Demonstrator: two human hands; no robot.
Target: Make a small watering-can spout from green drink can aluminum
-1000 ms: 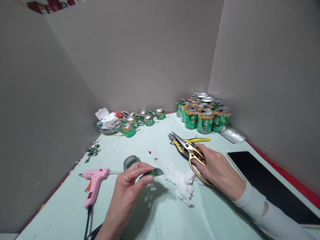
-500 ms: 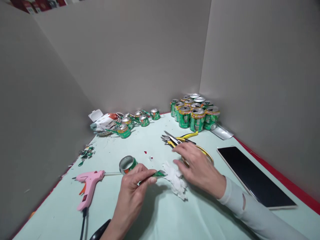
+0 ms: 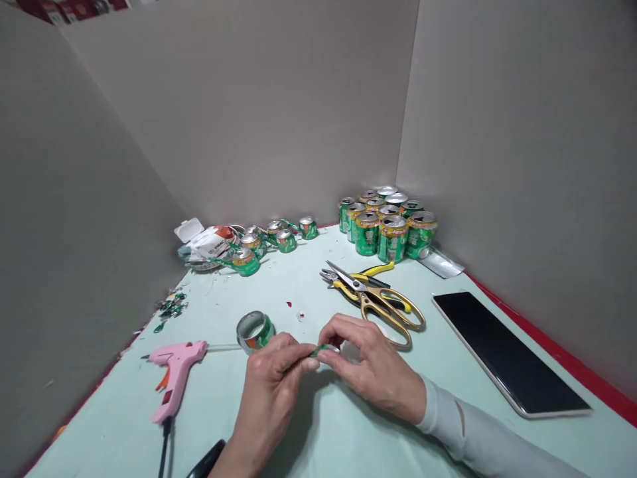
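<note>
My left hand (image 3: 273,378) pinches a small green strip (image 3: 322,349), which looks like cut can metal, between thumb and forefinger. From the other side, my right hand (image 3: 371,362) closes thumb and fingers on the strip's right end. Something pale shows in the curl of my right hand; I cannot make out whether it is the crumpled white tissue or cloth. Just beyond my left hand stands a cut can ring (image 3: 255,330), its open side up. Gold-handled scissors (image 3: 381,299) lie past my right hand, across yellow-handled pliers (image 3: 343,287).
A pink glue gun (image 3: 178,372) lies at left, its cord toward me. Green scraps (image 3: 172,307), a wipes pack (image 3: 212,244) and small cut-can pieces (image 3: 246,261) sit at back left. Several cans (image 3: 393,239) stand at back right, near a dark-screened tablet (image 3: 502,352). Walls enclose the table.
My right hand has moved left and down from beside the scissors to take the green strip's end. The crumpled white piece no longer shows on the table between the hands.
</note>
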